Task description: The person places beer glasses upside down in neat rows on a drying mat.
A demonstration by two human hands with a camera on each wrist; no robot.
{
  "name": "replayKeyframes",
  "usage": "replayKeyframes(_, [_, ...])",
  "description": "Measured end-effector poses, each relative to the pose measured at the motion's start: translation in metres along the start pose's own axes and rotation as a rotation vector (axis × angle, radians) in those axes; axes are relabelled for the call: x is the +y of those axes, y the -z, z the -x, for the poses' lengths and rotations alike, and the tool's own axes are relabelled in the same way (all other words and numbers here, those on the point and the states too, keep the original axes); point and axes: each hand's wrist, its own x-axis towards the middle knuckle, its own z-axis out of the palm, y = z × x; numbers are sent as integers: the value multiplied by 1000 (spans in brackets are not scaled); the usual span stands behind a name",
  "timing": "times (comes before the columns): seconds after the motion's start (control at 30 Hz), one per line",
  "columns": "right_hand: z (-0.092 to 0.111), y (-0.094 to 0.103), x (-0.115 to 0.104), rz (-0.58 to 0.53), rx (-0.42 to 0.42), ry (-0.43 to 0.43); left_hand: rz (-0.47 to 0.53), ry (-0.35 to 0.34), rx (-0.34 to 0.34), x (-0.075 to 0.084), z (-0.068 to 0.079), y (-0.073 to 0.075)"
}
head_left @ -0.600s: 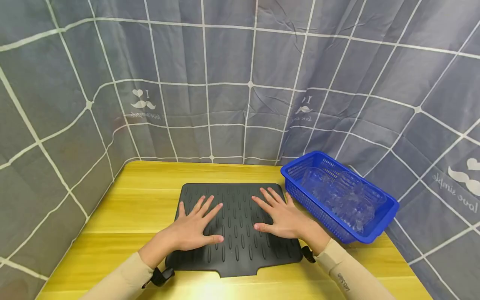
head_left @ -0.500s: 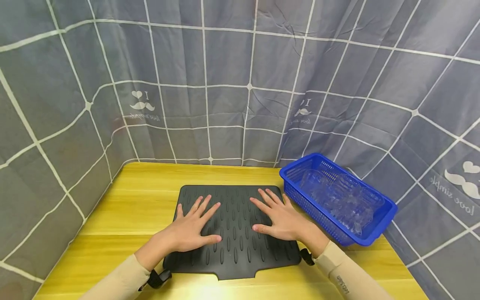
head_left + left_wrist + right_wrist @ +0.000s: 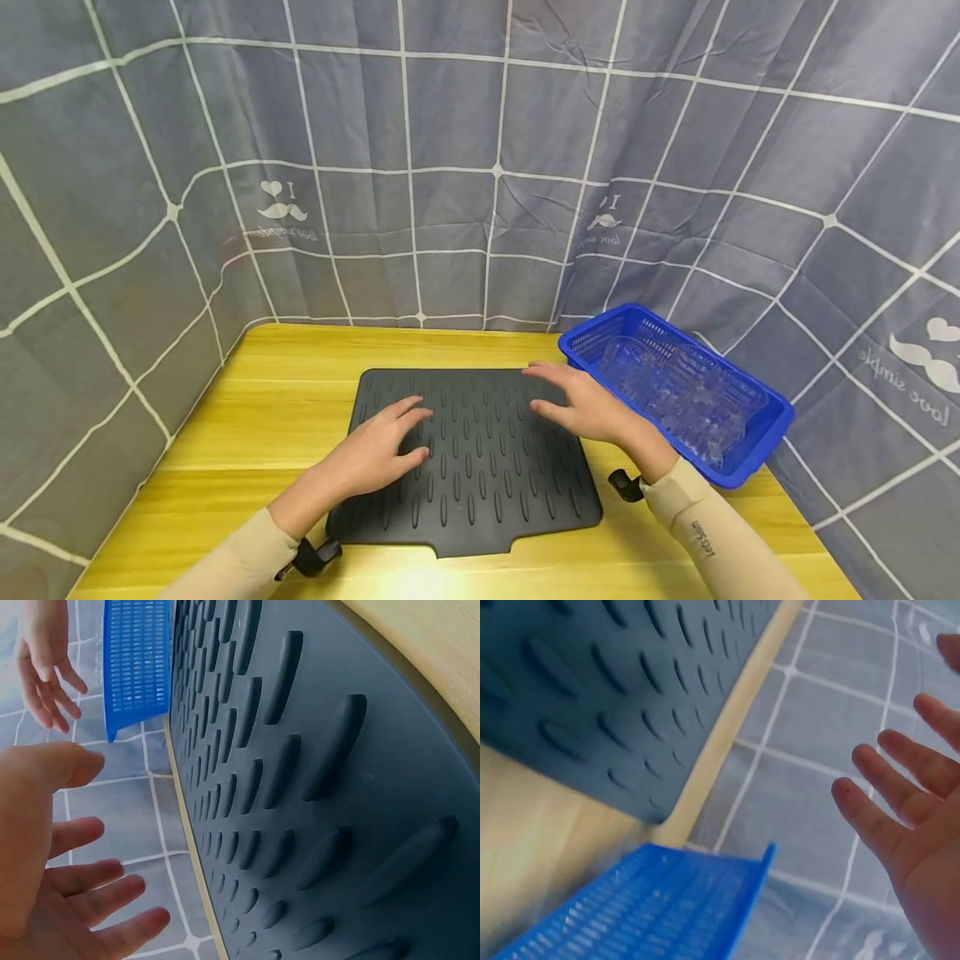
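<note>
A dark grey mat with raised oval ridges lies on the wooden table. My left hand hovers over the mat's left side, fingers loosely bent and holding nothing; the left wrist view shows this hand apart from the ridged surface. Above the mat's upper right corner is my right hand, beside the blue basket. In the right wrist view the right hand's fingers are spread and hold nothing. Inside the basket lie clear plastic pieces; their exact kind is hard to tell.
The yellow wooden table extends left of the mat and behind it. A grey curtain with white grid lines encloses the table at the back and sides. The basket stands at the table's right edge.
My right hand has lifted and shifted right toward the basket. The left hand, spread wide before, has drawn its fingers closer together and turned slightly.
</note>
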Motion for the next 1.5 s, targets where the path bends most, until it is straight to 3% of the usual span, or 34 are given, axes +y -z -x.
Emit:
replayKeyframes(0.23, [-3,27,23,-277,49,-67,47,2,18,-1,-1,1])
replayKeyframes(0.57, [-3,61,53,-475,104,-125,61,14,6,-4,3,1])
replayKeyframes(0.8, [2,84,66,-601,163,-211,61,28,-28,-4,4,3])
replayKeyframes(0.97, [8,97,68,-668,196,-242,45,21,-49,-4,4,4])
replayKeyframes(1.17, [14,97,97,-732,201,-271,15,13,-69,-4,5,4])
replayKeyframes(1.5, [24,97,120,-740,244,-397,-4,6,-63,-2,7,3])
